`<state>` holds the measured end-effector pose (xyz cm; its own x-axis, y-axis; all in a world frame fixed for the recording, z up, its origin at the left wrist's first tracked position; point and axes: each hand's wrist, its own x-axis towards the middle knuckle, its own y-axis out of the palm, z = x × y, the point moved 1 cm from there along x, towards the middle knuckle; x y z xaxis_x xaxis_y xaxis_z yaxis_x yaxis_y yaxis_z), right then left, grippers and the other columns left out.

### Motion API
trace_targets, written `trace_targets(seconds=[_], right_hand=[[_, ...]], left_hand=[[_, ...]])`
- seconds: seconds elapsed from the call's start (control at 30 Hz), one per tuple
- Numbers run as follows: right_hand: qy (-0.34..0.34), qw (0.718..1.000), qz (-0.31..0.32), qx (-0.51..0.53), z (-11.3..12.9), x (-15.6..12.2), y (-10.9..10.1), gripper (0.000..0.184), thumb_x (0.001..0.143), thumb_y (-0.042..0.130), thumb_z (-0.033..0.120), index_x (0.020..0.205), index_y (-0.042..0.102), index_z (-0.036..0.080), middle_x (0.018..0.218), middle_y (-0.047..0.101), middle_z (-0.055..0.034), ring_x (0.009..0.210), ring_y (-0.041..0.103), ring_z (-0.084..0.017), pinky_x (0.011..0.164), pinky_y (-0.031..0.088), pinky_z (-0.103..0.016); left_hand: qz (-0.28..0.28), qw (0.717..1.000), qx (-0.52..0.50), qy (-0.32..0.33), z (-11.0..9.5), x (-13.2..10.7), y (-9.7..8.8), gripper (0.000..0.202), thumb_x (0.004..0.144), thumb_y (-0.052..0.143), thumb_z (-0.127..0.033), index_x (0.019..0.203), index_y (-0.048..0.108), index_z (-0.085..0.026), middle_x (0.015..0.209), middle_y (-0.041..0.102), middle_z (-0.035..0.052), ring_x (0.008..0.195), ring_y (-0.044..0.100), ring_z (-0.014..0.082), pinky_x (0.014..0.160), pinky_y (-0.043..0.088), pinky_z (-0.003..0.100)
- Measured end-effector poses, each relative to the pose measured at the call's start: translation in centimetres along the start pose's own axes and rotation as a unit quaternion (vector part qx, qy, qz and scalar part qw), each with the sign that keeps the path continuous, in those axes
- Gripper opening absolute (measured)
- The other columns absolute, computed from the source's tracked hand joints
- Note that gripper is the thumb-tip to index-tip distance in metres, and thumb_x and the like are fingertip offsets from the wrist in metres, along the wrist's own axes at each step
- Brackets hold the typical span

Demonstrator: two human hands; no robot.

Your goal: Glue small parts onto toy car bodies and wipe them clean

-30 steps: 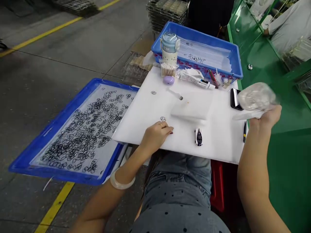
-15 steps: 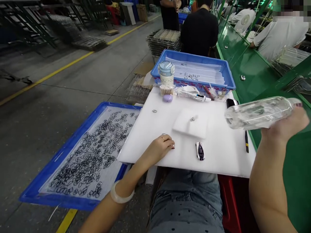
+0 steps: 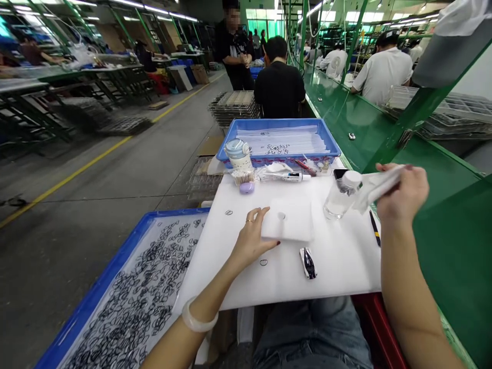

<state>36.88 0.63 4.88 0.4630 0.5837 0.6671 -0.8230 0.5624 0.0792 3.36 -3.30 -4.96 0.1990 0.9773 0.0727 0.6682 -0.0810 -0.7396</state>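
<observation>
My left hand (image 3: 254, 240) is at the left side of a white foam block (image 3: 295, 223), thumb and fingers spread apart around its near left corner; I cannot tell how firmly they touch it. A small grey spot (image 3: 281, 216) shows on the block's top. In my right hand (image 3: 403, 197) is a crumpled white cloth (image 3: 374, 188), held above the table's right side. Just left of the cloth stands a clear bottle (image 3: 338, 199) with a white cap. A white and black toy car (image 3: 308, 263) lies in front of the block, and a thin black ring (image 3: 263, 262) lies near my left wrist.
A blue tray (image 3: 144, 218) of black rings is at the left. Behind the white tabletop (image 3: 242, 287) sits a blue bin (image 3: 279, 123), with a lidded cup (image 3: 239, 154) and purple case (image 3: 246, 188) before it. Tweezers (image 3: 374, 228) lie right. Beyond, a person (image 3: 280, 84) sits by the green conveyor (image 3: 338, 123).
The clear bottle, earlier tilted in my right hand, now stands on the table, and that hand holds a white cloth. My left hand has opened and moved to the foam block. The view has tilted up.
</observation>
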Motion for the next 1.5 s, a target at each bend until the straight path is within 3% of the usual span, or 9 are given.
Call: trace_targets(seconds=[0.1,0.17,0.2,0.3,0.5,0.73,1.03,1.33,1.5], right_hand=[[0.079,0.995,0.038,0.045,2.4,-3.5,-1.3,0.024,0.094,0.047,0.043,0.081,0.037,0.025,0.068,0.054,0.0044,0.038,0.031,-0.007,0.039,0.029,-0.023],[0.157,0.973,0.171,-0.012,2.5,-6.9,-1.3,0.024,0.088,0.061,0.042,0.082,0.051,0.022,0.064,0.058,0.0028,0.037,0.04,-0.008,0.039,0.031,-0.024],[0.206,0.939,0.265,-0.068,2.1,-8.6,-1.2,0.024,0.088,0.061,0.044,0.082,0.055,0.021,0.063,0.06,0.0021,0.041,0.048,-0.011,0.043,0.037,-0.025],[0.273,0.877,0.368,-0.147,0.0,-12.1,-0.6,0.028,0.09,0.055,0.047,0.08,0.057,0.021,0.066,0.065,0.0003,0.048,0.059,-0.017,0.054,0.045,-0.03],[0.297,0.865,0.376,-0.15,-1.9,-13.5,0.1,0.033,0.09,0.051,0.052,0.077,0.052,0.022,0.066,0.06,0.0021,0.05,0.059,-0.016,0.055,0.044,-0.029],[0.308,0.884,0.316,-0.158,-2.7,-12.3,0.4,0.034,0.088,0.05,0.054,0.079,0.049,0.022,0.07,0.057,0.0018,0.049,0.056,-0.013,0.055,0.043,-0.028],[0.359,0.881,0.293,-0.095,-4.0,-13.4,0.0,0.042,0.087,0.053,0.064,0.082,0.049,0.023,0.054,0.047,0.0057,0.049,0.055,-0.014,0.05,0.043,-0.025],[0.39,0.87,0.291,-0.077,-3.8,-13.7,-0.6,0.048,0.086,0.052,0.07,0.088,0.053,0.021,0.052,0.057,0.0023,0.05,0.055,-0.015,0.049,0.045,-0.025],[0.386,0.873,0.29,-0.072,-3.9,-13.8,-0.4,0.047,0.085,0.055,0.068,0.085,0.054,0.021,0.066,0.066,-0.0015,0.052,0.057,-0.014,0.048,0.046,-0.026]], left_hand=[[-0.009,1.0,0.004,-0.008,0.0,-0.1,0.9,0.082,0.075,0.077,-0.037,0.145,0.036,-0.03,0.142,0.044,0.0124,0.121,0.059,0.0345,0.096,0.054,0.052],[-0.018,1.0,0.006,-0.004,-0.2,-0.4,1.6,0.076,0.079,0.074,-0.037,0.145,0.036,-0.029,0.14,0.047,0.0129,0.12,0.06,0.0341,0.095,0.055,0.051],[-0.021,1.0,0.01,0.002,-0.4,-0.5,1.9,0.074,0.081,0.072,-0.037,0.145,0.036,-0.028,0.14,0.047,0.0133,0.12,0.06,0.034,0.096,0.054,0.051],[-0.03,0.999,0.026,0.013,-1.0,-0.9,2.6,0.069,0.084,0.07,-0.034,0.144,0.038,-0.026,0.141,0.048,0.0139,0.119,0.062,0.0334,0.094,0.056,0.05],[-0.039,0.998,0.047,-0.005,-2.6,-0.8,3.3,0.06,0.085,0.069,-0.031,0.138,0.043,-0.023,0.134,0.051,0.0142,0.106,0.067,0.0317,0.085,0.059,0.048],[-0.046,0.995,0.088,0.008,-3.6,1.3,4.3,0.058,0.086,0.07,-0.028,0.136,0.044,-0.018,0.136,0.048,0.0178,0.105,0.068,0.0312,0.084,0.059,0.045],[-0.083,0.99,0.102,-0.042,-3.5,1.2,4.4,0.054,0.076,0.081,-0.028,0.12,0.051,-0.02,0.118,0.054,0.0089,0.097,0.067,0.0277,0.075,0.058,0.041],[-0.104,0.983,0.132,-0.072,-4.2,1.1,4.3,0.041,0.077,0.081,-0.034,0.104,0.054,-0.019,0.108,0.054,0.0071,0.088,0.066,0.0267,0.069,0.056,0.038],[-0.109,0.98,0.146,-0.076,-4.3,1.1,4.5,0.042,0.075,0.083,-0.032,0.102,0.055,-0.019,0.106,0.053,0.0063,0.083,0.067,0.0252,0.067,0.055,0.037]])
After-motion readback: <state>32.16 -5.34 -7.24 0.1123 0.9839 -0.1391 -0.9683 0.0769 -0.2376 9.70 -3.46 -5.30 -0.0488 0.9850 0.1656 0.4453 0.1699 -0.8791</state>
